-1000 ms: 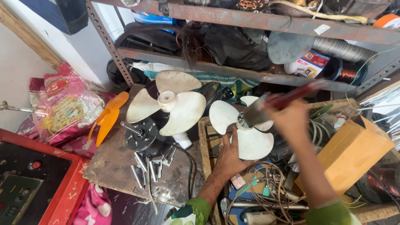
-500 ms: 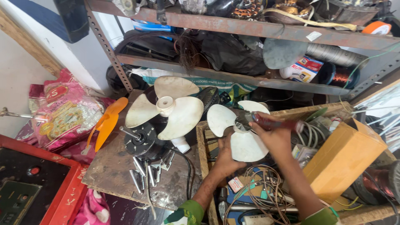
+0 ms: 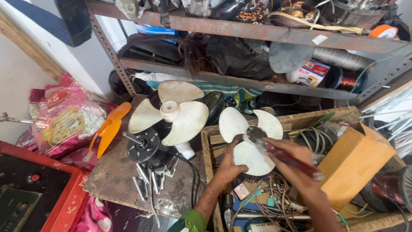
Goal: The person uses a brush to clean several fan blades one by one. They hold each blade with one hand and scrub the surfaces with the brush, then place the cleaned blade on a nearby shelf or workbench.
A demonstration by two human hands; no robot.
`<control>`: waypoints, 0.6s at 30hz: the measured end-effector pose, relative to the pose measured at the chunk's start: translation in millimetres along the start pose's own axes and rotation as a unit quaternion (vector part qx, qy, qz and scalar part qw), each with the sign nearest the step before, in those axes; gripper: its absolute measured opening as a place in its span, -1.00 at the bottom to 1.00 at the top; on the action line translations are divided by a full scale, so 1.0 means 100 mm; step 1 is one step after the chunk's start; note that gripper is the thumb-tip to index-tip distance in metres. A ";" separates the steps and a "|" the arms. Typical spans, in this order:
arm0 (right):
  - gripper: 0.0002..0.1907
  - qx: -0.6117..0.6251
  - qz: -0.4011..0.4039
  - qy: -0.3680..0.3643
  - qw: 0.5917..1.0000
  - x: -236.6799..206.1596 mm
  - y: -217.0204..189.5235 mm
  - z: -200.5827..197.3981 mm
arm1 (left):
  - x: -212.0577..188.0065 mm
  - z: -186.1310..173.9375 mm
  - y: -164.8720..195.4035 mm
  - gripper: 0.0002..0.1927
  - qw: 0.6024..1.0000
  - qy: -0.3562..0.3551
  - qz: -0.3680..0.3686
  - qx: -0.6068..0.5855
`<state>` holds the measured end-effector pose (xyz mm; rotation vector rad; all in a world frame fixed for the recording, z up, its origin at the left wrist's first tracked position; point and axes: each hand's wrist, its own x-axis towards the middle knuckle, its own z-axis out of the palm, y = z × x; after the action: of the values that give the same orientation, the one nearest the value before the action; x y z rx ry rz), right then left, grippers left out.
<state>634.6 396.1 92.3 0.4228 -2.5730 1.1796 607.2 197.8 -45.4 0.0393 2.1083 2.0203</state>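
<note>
Over the wooden crate, my left hand grips the white fan; my right hand clasps a red-handled hammer against its hub.

Pretty clearly a small fan repair workshop. A rusty metal shelf is crammed with coils and parts, and below it sit loose fan blades, a motor and a wire-filled wooden crate.

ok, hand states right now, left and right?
Left hand: closed on a blade of the white fan, gripping it from below.
Right hand: closed around a red-handled tool, its metal end on the fan's hub.
</note>
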 end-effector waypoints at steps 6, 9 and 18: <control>-0.61 0.139 0.082 0.091 0.983 -0.15 -0.02 -0.05 | 0.00 -0.01 0.07 0.03 0.993 -0.010 -0.050 -0.107; -0.63 0.062 0.139 -0.017 0.988 -0.16 0.03 0.19 | 0.02 -0.01 0.05 -0.06 0.982 -0.021 -0.066 -0.175; -0.60 -0.002 0.156 -0.013 0.988 0.10 0.46 -0.09 | 0.04 -0.02 0.09 -0.20 0.979 -0.018 -0.062 -0.194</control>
<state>609.3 430.3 70.5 0.0322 -2.7345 1.2734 601.6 197.4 -36.7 -0.1147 1.6173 2.2925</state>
